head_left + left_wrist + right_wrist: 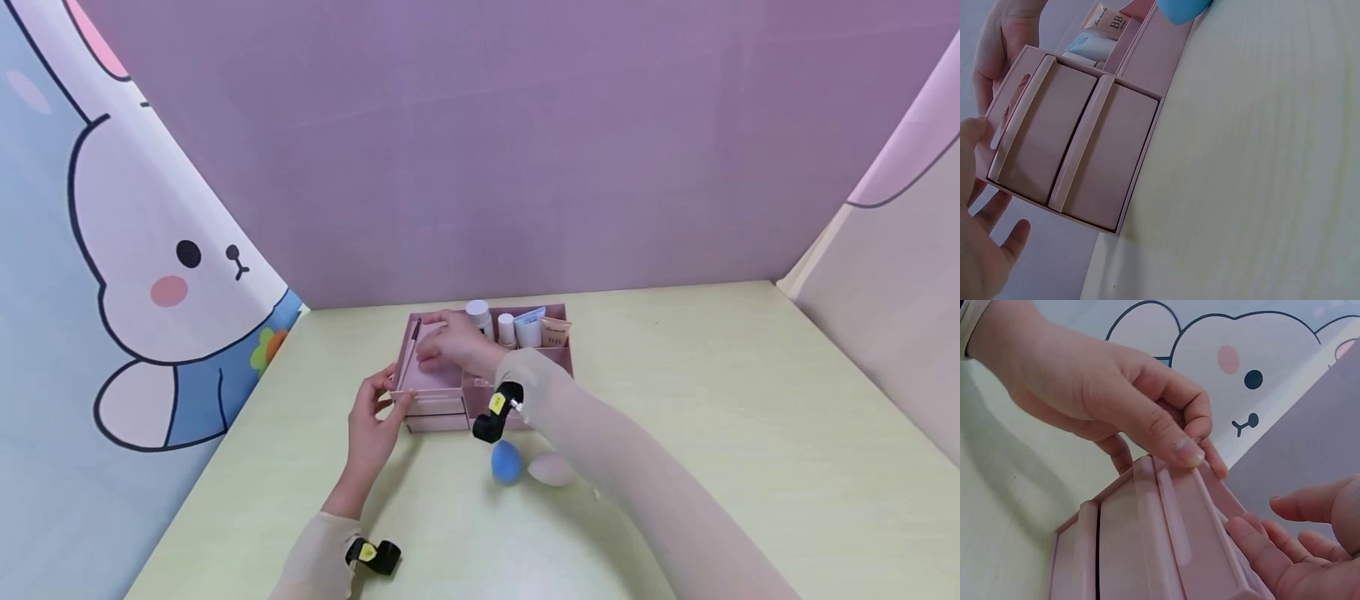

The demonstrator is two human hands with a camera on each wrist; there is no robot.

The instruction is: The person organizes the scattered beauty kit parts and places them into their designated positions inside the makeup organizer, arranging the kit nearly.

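Note:
A pink cosmetics organizer [437, 406] with two drawers at its front left stands near the back of the table. My left hand [375, 421] grips its front left corner, the thumb on the front edge and the fingers around the side. Over the shallow top compartment, my right hand [456, 343] reaches in with bent fingers, and nothing shows between them. A slim dark-tipped pencil [409, 353] lies along that compartment's left side. The right wrist view shows the left thumb pressing the rim [1200, 481], with the right hand [1310, 550] beside it.
A white-capped jar [478, 315], a small white bottle [506, 332], a blue-and-white tube [529, 328] and a beige BB tube [555, 332] stand in the organizer's back right. A blue makeup sponge [506, 462] and a pale one [551, 469] lie in front.

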